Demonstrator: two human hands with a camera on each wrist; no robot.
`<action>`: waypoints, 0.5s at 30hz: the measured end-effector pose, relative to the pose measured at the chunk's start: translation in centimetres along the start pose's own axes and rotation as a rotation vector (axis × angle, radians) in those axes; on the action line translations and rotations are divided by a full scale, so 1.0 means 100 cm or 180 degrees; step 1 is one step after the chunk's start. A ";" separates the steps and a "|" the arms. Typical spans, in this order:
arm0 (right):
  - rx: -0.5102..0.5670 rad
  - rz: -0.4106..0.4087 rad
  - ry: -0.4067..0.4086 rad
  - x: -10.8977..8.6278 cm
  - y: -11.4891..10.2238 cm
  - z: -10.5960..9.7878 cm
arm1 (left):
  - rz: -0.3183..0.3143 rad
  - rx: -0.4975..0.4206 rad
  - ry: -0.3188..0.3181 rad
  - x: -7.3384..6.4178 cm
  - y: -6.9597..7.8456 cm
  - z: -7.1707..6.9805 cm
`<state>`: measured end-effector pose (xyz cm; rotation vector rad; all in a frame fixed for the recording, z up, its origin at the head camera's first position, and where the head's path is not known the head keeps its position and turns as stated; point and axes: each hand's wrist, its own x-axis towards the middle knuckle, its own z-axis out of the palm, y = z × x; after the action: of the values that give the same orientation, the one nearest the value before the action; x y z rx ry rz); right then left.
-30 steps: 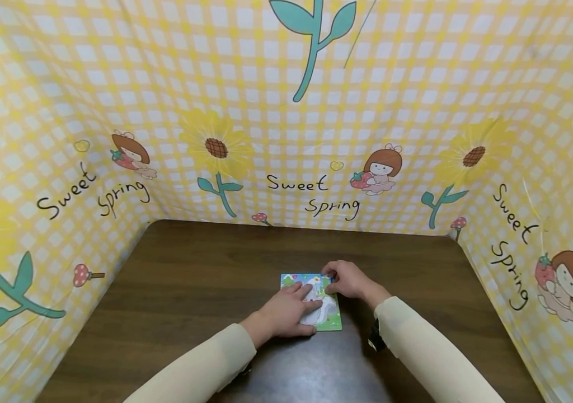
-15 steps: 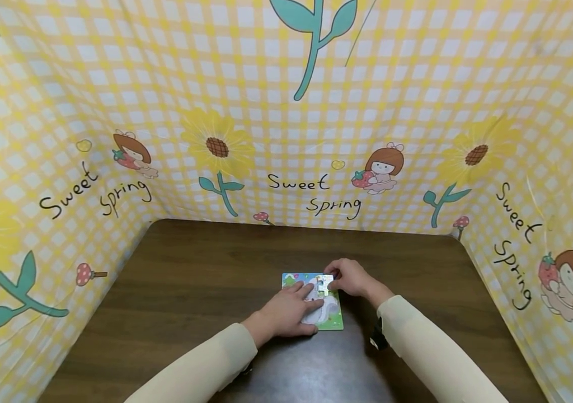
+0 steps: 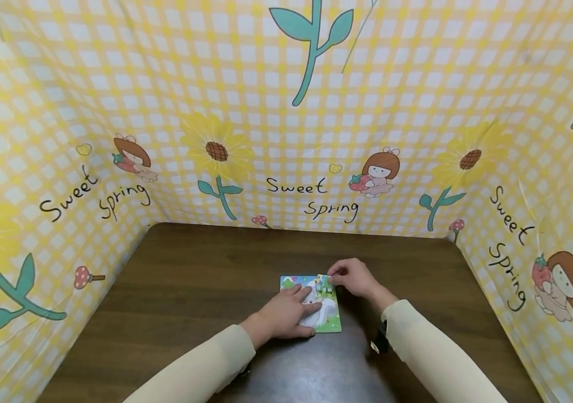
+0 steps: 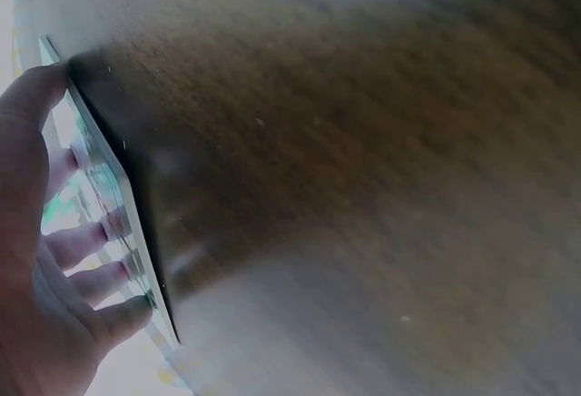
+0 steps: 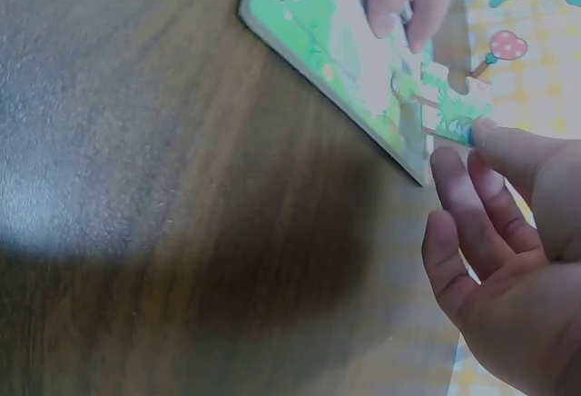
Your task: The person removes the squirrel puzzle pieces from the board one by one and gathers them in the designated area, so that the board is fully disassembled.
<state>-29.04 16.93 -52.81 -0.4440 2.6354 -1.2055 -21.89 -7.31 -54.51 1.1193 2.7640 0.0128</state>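
Right hand (image 3: 356,278), piece (image 5: 456,110) at puzzle (image 3: 329,318) edge

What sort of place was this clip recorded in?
Probably a screened-off tabletop workspace, perhaps a recording booth: a checked "Sweet Spring" drape encloses three sides of the dark wood-grained table, where a small jigsaw puzzle lies.

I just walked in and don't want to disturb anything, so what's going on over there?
Someone is working on a small picture puzzle lying on a brown table. Their left hand rests on it with fingers spread. Their right hand pinches a puzzle piece at the far right corner; the piece looks raised off the board. Whether it is going in or coming out, I can't tell.
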 end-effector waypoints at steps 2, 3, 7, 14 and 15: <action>0.0196 0.0069 0.0026 -0.003 0.001 -0.003 | 0.0023 0.0005 0.0009 0.001 0.000 0.002; 0.0284 0.0110 0.0036 -0.004 0.001 -0.006 | 0.0036 0.0018 0.0019 0.001 -0.001 0.003; 0.0416 0.0219 0.0048 -0.013 0.004 -0.018 | 0.0076 0.0042 0.0049 0.002 -0.002 0.006; 0.0362 0.0217 0.0081 -0.039 0.023 -0.054 | 0.0094 0.0002 0.0086 -0.002 -0.005 0.010; 0.0358 0.0236 0.0105 -0.043 0.027 -0.060 | 0.0092 -0.0012 0.0086 -0.002 -0.006 0.010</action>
<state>-27.40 24.32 -50.72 -0.3064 2.5701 -1.3399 -21.98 -7.93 -55.49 1.1667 2.7698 0.0368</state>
